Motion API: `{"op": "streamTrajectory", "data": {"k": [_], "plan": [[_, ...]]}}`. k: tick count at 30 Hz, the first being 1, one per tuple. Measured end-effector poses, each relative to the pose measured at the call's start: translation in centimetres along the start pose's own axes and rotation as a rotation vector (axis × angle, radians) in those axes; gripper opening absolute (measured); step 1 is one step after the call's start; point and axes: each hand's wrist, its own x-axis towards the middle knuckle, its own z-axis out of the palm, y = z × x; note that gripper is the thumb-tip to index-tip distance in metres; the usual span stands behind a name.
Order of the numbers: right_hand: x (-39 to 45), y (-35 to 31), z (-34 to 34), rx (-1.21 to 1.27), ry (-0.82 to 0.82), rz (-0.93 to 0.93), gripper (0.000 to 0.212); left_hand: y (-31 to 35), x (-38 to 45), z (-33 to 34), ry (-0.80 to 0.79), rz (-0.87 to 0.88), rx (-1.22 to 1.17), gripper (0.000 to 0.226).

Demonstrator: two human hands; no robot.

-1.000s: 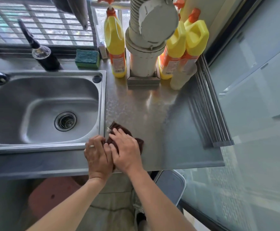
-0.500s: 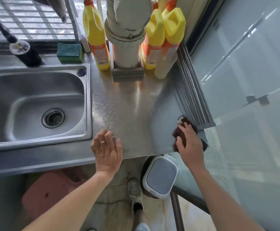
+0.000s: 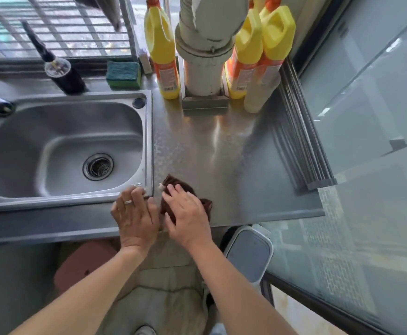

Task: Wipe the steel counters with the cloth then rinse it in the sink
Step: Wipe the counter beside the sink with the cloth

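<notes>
cloth (image 3: 171,183) on counter (image 3: 234,165), right of sink (image 3: 64,151)

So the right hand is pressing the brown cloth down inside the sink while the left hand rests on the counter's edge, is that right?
Not quite. In the head view the right hand presses the cloth on the counter, just right of the sink, not inside it. The left hand does rest on the counter's edge.

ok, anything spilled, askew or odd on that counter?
Nothing stands out. Right hand presses the brown cloth flat on the steel counter; detergent bottles stand upright at the back, sink holds nothing.
</notes>
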Motion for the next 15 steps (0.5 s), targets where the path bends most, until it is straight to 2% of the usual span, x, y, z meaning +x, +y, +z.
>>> {"op": "streamTrajectory", "data": {"k": [3,8,11,15], "plan": [[0.7,2.4,-1.8,0.013,-0.073,-0.089,0.053,-0.9,0.9,-0.8,0.001,0.034,0.019,0.028],[-3.0,10.0,-7.9,-0.039,0.146,0.210,0.051,2.9,0.1,0.8,-0.043,0.057,-0.019,0.029],[-6.0,15.6,-12.3,-0.100,0.228,0.382,0.050,6.0,-1.1,2.6,-0.122,0.130,-0.007,0.028],[-7.5,18.0,-13.8,-0.109,0.332,0.493,0.050,5.7,-1.7,3.4,-0.188,0.209,0.080,0.028]]}}
